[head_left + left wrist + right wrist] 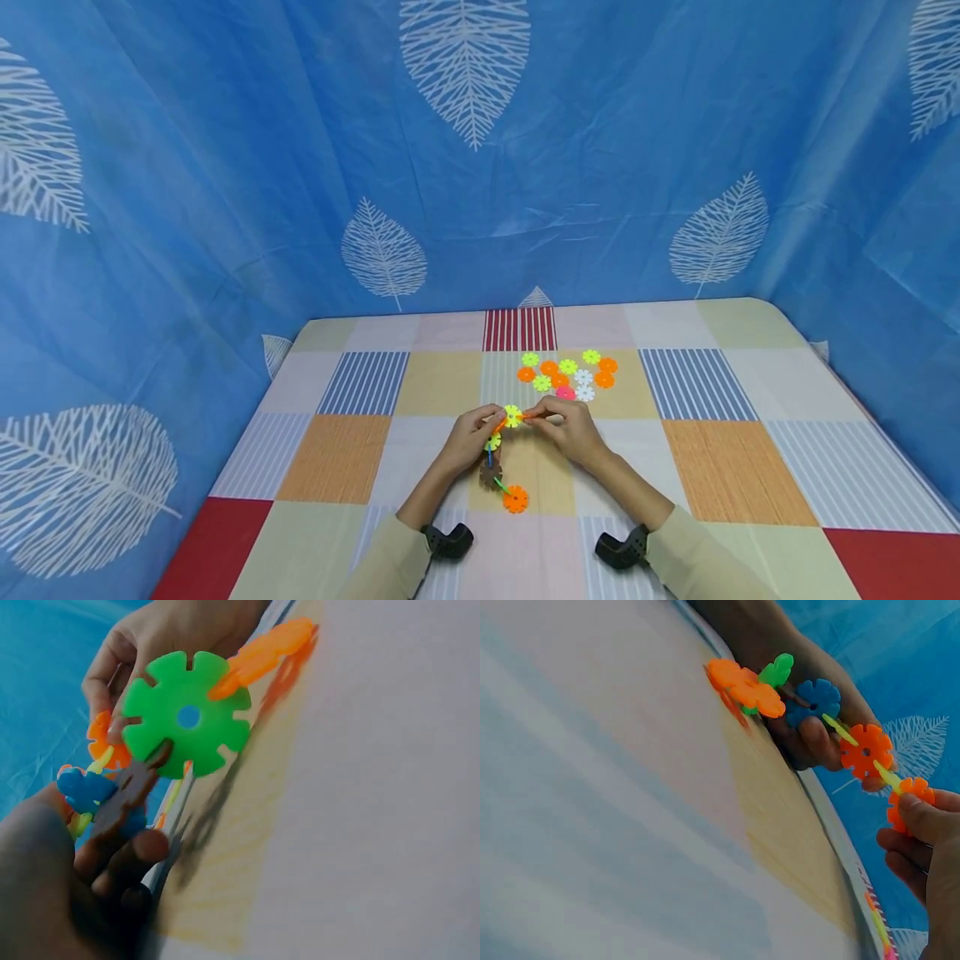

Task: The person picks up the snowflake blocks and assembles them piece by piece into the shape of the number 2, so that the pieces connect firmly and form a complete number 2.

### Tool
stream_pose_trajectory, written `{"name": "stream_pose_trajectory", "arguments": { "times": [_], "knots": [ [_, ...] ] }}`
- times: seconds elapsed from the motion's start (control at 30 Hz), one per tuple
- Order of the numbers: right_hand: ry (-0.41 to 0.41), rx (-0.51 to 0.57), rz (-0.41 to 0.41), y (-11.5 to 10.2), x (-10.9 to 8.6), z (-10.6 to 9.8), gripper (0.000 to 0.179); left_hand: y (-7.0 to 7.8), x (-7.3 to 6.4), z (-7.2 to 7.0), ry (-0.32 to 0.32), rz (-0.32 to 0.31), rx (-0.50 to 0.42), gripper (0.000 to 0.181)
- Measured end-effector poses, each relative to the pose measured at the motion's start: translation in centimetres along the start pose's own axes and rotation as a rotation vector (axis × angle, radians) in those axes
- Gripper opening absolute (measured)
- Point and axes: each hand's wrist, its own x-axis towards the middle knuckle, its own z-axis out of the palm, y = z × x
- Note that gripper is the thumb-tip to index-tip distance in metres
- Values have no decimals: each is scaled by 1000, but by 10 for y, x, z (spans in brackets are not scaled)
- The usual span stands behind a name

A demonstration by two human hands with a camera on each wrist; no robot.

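Note:
A chain of notched, flower-shaped plastic discs hangs between the two hands over the patchwork cloth. My left hand [471, 437] pinches the chain near an orange disc [866, 750], beside a yellow disc [512, 416]. My right hand [568, 429] pinches the orange end disc [915, 786], which is joined edge-on to that yellow disc. Below the left hand hang a blue disc [822, 693], a brown disc [491, 475], a green disc [157, 712] and a bottom orange disc [515, 499]. Fingers partly cover the held discs.
Loose orange, yellow, white and pink discs [567, 367] lie flat on the patchwork cloth [435, 383], just beyond the hands. A blue leaf-print curtain [570, 167] stands behind the table and along its sides. Each wrist wears a black camera mount [450, 542].

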Motion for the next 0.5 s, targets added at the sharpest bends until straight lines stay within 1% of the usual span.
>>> {"name": "stream_pose_trajectory", "arguments": {
  "times": [0.07, 0.1, 0.17, 0.2, 0.27, 0.33, 0.43, 0.5],
  "knots": [
    [-38, -2, 44, 8, 2, -3, 14, -3, 0, 1, 15, 1, -54, 28],
    [-45, -8, 82, 11, 4, -4, 14, -4, 0, 1, 25, 0, -78, 29],
    [-37, -42, 152, 18, 10, -7, 16, -5, 0, 1, 45, -10, -126, 31],
    [-29, -79, 190, 22, 14, -8, 19, -6, 0, 1, 64, -14, -137, 32],
    [-16, -192, 242, 31, 24, -9, 22, -7, 1, 1, 106, -23, -144, 32],
    [-53, -357, 258, 40, 34, -8, 25, -6, 1, 0, 151, -31, -136, 30],
    [-191, -578, 254, 50, 46, -5, 29, -4, 1, -1, 211, -41, -107, 25],
    [-270, -675, 235, 55, 50, -2, 28, -2, 0, -1, 255, -35, -50, 22]
  ]
}}
